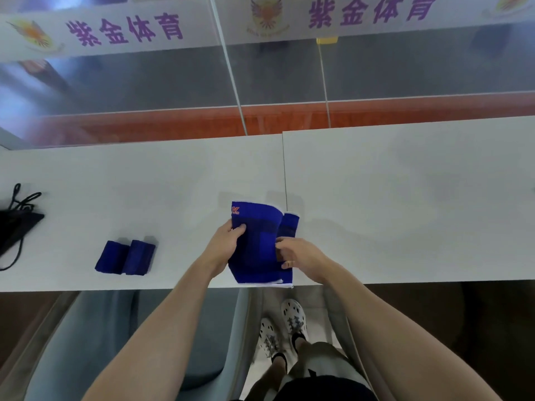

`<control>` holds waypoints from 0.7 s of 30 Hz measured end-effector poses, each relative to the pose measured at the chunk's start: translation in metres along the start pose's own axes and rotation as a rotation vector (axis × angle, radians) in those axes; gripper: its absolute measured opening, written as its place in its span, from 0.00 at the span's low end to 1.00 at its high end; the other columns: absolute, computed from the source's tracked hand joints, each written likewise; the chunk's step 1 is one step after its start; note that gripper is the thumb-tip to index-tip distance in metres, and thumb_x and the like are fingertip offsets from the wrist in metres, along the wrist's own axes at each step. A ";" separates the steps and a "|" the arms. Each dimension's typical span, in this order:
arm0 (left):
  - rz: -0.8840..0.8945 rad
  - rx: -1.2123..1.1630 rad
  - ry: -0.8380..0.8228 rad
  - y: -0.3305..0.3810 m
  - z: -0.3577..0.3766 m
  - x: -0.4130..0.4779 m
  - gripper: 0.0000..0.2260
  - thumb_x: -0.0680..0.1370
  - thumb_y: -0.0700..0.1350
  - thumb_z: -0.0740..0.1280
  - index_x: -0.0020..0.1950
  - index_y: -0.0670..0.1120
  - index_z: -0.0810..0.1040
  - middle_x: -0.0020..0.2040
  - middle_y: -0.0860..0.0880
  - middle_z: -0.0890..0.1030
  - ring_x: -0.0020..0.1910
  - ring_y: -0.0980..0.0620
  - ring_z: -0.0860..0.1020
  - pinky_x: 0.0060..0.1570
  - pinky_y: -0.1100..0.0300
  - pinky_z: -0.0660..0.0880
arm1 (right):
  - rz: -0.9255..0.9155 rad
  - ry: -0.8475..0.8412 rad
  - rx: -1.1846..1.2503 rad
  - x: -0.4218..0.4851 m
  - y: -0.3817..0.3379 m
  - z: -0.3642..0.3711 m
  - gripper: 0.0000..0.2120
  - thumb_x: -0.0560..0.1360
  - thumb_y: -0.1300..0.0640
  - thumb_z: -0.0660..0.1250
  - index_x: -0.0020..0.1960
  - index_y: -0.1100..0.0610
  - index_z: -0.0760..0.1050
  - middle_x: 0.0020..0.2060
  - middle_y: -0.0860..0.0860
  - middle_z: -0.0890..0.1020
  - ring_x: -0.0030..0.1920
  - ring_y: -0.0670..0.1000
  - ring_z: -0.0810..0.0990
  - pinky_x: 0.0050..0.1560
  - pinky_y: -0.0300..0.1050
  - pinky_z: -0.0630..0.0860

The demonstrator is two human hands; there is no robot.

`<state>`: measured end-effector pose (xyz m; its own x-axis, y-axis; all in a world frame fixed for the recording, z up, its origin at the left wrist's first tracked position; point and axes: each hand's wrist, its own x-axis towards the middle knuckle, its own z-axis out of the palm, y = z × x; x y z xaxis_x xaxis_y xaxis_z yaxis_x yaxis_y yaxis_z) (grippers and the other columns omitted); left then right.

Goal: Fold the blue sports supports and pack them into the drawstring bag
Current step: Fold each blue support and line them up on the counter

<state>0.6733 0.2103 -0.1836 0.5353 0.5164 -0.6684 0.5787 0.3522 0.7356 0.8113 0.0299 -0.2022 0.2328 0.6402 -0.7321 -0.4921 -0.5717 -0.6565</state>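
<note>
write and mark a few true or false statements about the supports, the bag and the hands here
1. The left hand and the right hand both grip the large blue support. True.
2. The drawstring bag lies at the right end of the table. False: it lies at the left edge.
3. Two small folded supports lie side by side, left of the hands. True.
4. The small folded supports are inside the bag. False: they lie on the table, apart from it.
</note>
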 end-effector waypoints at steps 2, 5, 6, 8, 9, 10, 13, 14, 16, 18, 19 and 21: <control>0.004 -0.031 -0.029 -0.010 0.006 0.007 0.13 0.91 0.46 0.59 0.69 0.53 0.82 0.65 0.52 0.88 0.67 0.45 0.84 0.72 0.40 0.79 | 0.013 -0.023 0.009 -0.003 0.010 -0.004 0.12 0.80 0.48 0.71 0.53 0.57 0.81 0.44 0.56 0.84 0.44 0.54 0.80 0.47 0.46 0.79; 0.009 0.011 -0.065 -0.019 0.015 0.017 0.13 0.91 0.46 0.59 0.69 0.55 0.81 0.65 0.53 0.88 0.67 0.46 0.85 0.71 0.42 0.79 | -0.034 -0.050 -0.276 -0.010 0.023 -0.005 0.11 0.84 0.50 0.70 0.59 0.56 0.84 0.51 0.52 0.90 0.48 0.53 0.88 0.46 0.42 0.81; 0.007 0.026 -0.074 -0.019 0.019 0.020 0.13 0.91 0.47 0.59 0.69 0.56 0.82 0.65 0.53 0.88 0.67 0.47 0.85 0.70 0.42 0.80 | -0.044 -0.013 -0.311 -0.009 0.027 -0.006 0.10 0.84 0.52 0.69 0.60 0.55 0.85 0.52 0.51 0.90 0.50 0.52 0.89 0.46 0.40 0.82; -0.003 0.042 -0.076 -0.018 0.027 0.027 0.12 0.90 0.47 0.61 0.68 0.56 0.81 0.64 0.52 0.88 0.65 0.46 0.85 0.66 0.44 0.81 | -0.055 0.094 -0.304 -0.006 0.034 -0.007 0.08 0.85 0.54 0.69 0.59 0.55 0.84 0.51 0.51 0.90 0.49 0.51 0.89 0.44 0.40 0.83; -0.018 0.078 -0.072 -0.019 0.029 0.033 0.10 0.90 0.48 0.62 0.68 0.54 0.81 0.64 0.50 0.88 0.64 0.45 0.86 0.62 0.45 0.83 | -0.047 0.145 -0.300 -0.002 0.037 -0.007 0.07 0.85 0.54 0.69 0.58 0.55 0.84 0.50 0.52 0.89 0.47 0.52 0.89 0.42 0.42 0.83; -0.036 0.157 -0.061 -0.020 0.031 0.039 0.09 0.89 0.48 0.64 0.68 0.52 0.79 0.63 0.48 0.87 0.61 0.44 0.86 0.57 0.46 0.83 | -0.029 0.186 -0.307 0.002 0.040 -0.008 0.06 0.85 0.54 0.69 0.57 0.54 0.84 0.49 0.53 0.89 0.45 0.54 0.89 0.39 0.43 0.82; -0.164 0.393 -0.020 -0.034 0.031 0.058 0.11 0.85 0.45 0.68 0.66 0.44 0.76 0.62 0.42 0.85 0.58 0.39 0.86 0.54 0.37 0.87 | 0.082 0.227 -0.346 0.013 0.050 -0.010 0.06 0.84 0.54 0.70 0.58 0.53 0.82 0.46 0.56 0.89 0.40 0.59 0.89 0.34 0.49 0.83; -0.196 0.416 -0.017 -0.040 0.030 0.063 0.09 0.85 0.43 0.69 0.65 0.44 0.76 0.61 0.41 0.85 0.58 0.38 0.87 0.53 0.36 0.87 | 0.108 0.227 -0.365 0.016 0.053 -0.011 0.07 0.83 0.54 0.70 0.59 0.54 0.81 0.45 0.55 0.88 0.37 0.57 0.88 0.33 0.48 0.83; -0.191 0.455 -0.003 -0.046 0.028 0.068 0.06 0.84 0.40 0.70 0.60 0.46 0.76 0.60 0.41 0.85 0.56 0.38 0.87 0.49 0.36 0.88 | 0.089 0.234 -0.401 0.019 0.059 -0.013 0.07 0.83 0.56 0.69 0.60 0.53 0.81 0.45 0.54 0.88 0.36 0.54 0.86 0.34 0.47 0.82; -0.165 0.462 0.002 -0.047 0.027 0.068 0.06 0.83 0.38 0.70 0.56 0.47 0.76 0.59 0.41 0.84 0.55 0.37 0.87 0.46 0.35 0.88 | 0.014 0.250 -0.415 0.021 0.063 -0.014 0.08 0.82 0.56 0.69 0.60 0.49 0.81 0.48 0.53 0.88 0.45 0.54 0.88 0.44 0.49 0.86; -0.150 0.455 0.007 -0.048 0.026 0.067 0.07 0.83 0.37 0.69 0.55 0.48 0.76 0.59 0.41 0.84 0.55 0.36 0.86 0.44 0.34 0.88 | -0.015 0.261 -0.415 0.021 0.064 -0.014 0.08 0.82 0.55 0.69 0.59 0.47 0.81 0.50 0.51 0.88 0.48 0.54 0.88 0.49 0.51 0.87; -0.116 0.441 0.020 -0.049 0.025 0.066 0.07 0.84 0.36 0.66 0.57 0.48 0.76 0.59 0.41 0.83 0.56 0.35 0.86 0.43 0.33 0.88 | -0.041 0.265 -0.398 0.022 0.063 -0.013 0.08 0.82 0.53 0.68 0.60 0.45 0.81 0.50 0.50 0.88 0.51 0.54 0.88 0.54 0.54 0.87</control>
<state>0.6958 0.2070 -0.2663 0.4417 0.5097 -0.7383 0.8433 0.0449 0.5355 0.7961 0.0008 -0.2622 0.4765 0.5431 -0.6914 -0.1309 -0.7338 -0.6666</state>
